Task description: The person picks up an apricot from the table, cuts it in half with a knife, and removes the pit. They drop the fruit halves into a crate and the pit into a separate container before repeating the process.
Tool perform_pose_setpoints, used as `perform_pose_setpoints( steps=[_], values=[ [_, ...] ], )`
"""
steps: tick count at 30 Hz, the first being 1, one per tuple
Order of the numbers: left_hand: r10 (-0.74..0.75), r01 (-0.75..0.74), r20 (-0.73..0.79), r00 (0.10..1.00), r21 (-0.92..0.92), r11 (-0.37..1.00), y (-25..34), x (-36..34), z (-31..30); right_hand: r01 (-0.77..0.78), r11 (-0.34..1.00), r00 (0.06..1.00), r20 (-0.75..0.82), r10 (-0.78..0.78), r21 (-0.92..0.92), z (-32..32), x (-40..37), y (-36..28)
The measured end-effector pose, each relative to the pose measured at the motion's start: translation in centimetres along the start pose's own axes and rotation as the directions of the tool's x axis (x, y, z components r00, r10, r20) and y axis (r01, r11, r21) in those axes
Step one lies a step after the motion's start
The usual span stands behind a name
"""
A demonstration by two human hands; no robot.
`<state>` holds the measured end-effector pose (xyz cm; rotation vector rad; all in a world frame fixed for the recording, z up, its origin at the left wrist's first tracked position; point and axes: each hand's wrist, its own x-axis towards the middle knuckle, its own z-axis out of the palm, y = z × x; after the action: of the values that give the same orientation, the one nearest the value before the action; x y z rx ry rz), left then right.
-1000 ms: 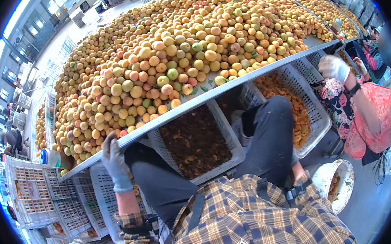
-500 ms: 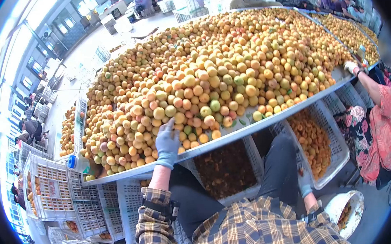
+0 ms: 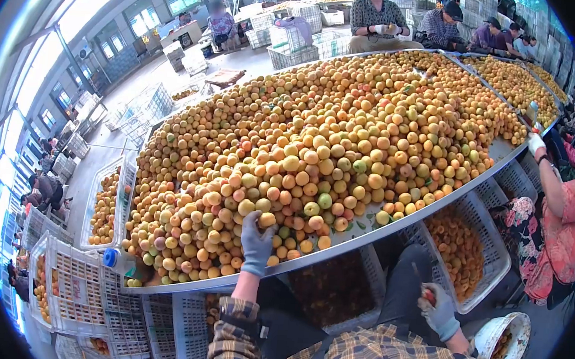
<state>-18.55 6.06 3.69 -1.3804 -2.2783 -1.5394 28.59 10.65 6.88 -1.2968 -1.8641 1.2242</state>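
Note:
My left hand (image 3: 256, 245), in a grey glove, is at the near edge of a large heap of apricots (image 3: 315, 158). Its fingers curl around one yellow-orange apricot (image 3: 268, 219). Low beside my right knee, my right hand (image 3: 441, 313), gloved too, is closed on a small knife (image 3: 429, 295) with a red handle; the thin blade points up and is hard to make out. The heap lies on a long metal-edged table (image 3: 356, 243).
Under the table stand a crate of dark scraps (image 3: 377, 279) and a crate of apricot pieces (image 3: 494, 277). A white bucket (image 3: 520, 329) is at right, a blue-capped bottle (image 3: 116, 261) at left. A co-worker (image 3: 560, 232) sits at right; several others sit across.
My left hand has closed on an apricot at the heap's edge. My right hand has risen into clearer view with the knife. The camera view has tilted upward.

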Motion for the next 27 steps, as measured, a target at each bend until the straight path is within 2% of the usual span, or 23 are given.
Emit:
perform_pose_setpoints(
  steps=[1, 2, 3, 4, 6, 7, 8, 10, 11, 13, 17, 18, 19, 20, 22, 24, 25, 27],
  values=[
    [-0.213, 0.226, 0.084, 0.974, -0.500, 0.836, 0.2, -1.0, 0.0, -0.222, 0.925, 0.964, 0.214, 0.160, 0.308, 1.0, 0.6, -1.9],
    [-0.220, 0.236, 0.091, 0.971, -0.488, 0.840, 1.6, -1.9, -0.4, -0.219, 0.933, 0.941, 0.315, 0.125, 0.285, 2.3, 1.4, -2.6],
    [-0.287, 0.350, 0.208, 0.935, -0.666, 0.659, 3.9, -3.1, -1.1, -0.218, 0.940, 0.905, 0.414, 0.095, 0.261, 3.7, 2.2, -2.9],
    [-0.322, 0.449, 0.333, 0.886, -0.787, 0.422, 6.0, -4.3, -1.6, -0.231, 0.934, 0.878, 0.472, 0.080, 0.271, 5.1, 2.9, -4.0],
    [-0.321, 0.564, 0.494, 0.808, -0.806, 0.179, 8.2, -7.0, -1.5, -0.213, 0.932, 0.822, 0.569, 0.010, 0.293, 7.6, 4.1, -5.4],
    [-0.325, 0.582, 0.526, 0.786, -0.807, 0.103, 8.7, -8.4, -1.1, -0.185, 0.934, 0.792, 0.609, -0.043, 0.307, 8.6, 4.4, -5.6],
    [-0.289, 0.608, 0.588, 0.756, -0.793, -0.024, 8.7, -9.6, -0.7, -0.204, 0.932, 0.791, 0.611, -0.022, 0.298, 9.2, 4.5, -6.0],
    [-0.258, 0.669, 0.707, 0.659, -0.707, -0.228, 9.1, -11.8, -0.4, -0.133, 0.928, 0.765, 0.632, -0.126, 0.347, 10.1, 4.7, -6.4],
    [-0.257, 0.677, 0.717, 0.648, -0.697, -0.237, 9.7, -12.6, -0.1, -0.145, 0.928, 0.770, 0.629, -0.111, 0.342, 10.0, 4.6, -6.6],
    [-0.222, 0.633, 0.764, 0.606, -0.632, -0.448, 10.8, -13.7, 0.6, -0.342, 0.865, 0.717, 0.697, -0.013, 0.368, 9.9, 4.3, -6.6],
    [-0.183, 0.696, 0.793, 0.581, -0.601, -0.393, 11.5, -14.7, 2.1, -0.309, 0.885, 0.750, 0.661, 0.001, 0.349, 9.9, 3.6, -5.9],
    [-0.175, 0.697, 0.797, 0.578, -0.594, -0.402, 11.4, -15.1, 2.5, -0.189, 0.936, 0.788, 0.614, -0.035, 0.296, 10.0, 3.4, -5.9],
    [-0.159, 0.675, 0.828, 0.538, -0.537, -0.506, 11.1, -15.5, 3.1, -0.065, 0.970, 0.817, 0.571, -0.082, 0.232, 10.0, 3.2, -5.8],
    [-0.140, 0.642, 0.854, 0.502, -0.476, -0.601, 11.4, -15.5, 3.3, -0.061, 0.973, 0.817, 0.571, -0.080, 0.225, 10.0, 3.1, -5.7],
    [-0.177, 0.637, 0.845, 0.505, -0.502, -0.585, 12.2, -15.6, 3.6, -0.046, 0.984, 0.827, 0.559, -0.060, 0.174, 10.1, 2.8, -5.5],
    [-0.074, 0.634, 0.859, 0.506, -0.429, -0.644, 12.3, -15.9, 3.7, -0.031, 0.986, 0.828, 0.557, -0.065, 0.161, 10.2, 2.8, -6.0],
    [-0.062, 0.624, 0.877, 0.476, -0.386, -0.680, 12.3, -16.0, 3.6, -0.023, 0.988, 0.832, 0.550, -0.066, 0.153, 10.3, 2.7, -6.2],
    [-0.020, 0.598, 0.881, 0.472, -0.337, -0.727, 13.0, -15.6, 3.0, -0.020, 0.989, 0.833, 0.549, -0.063, 0.144, 10.7, 2.6, -5.4]
  ],
)
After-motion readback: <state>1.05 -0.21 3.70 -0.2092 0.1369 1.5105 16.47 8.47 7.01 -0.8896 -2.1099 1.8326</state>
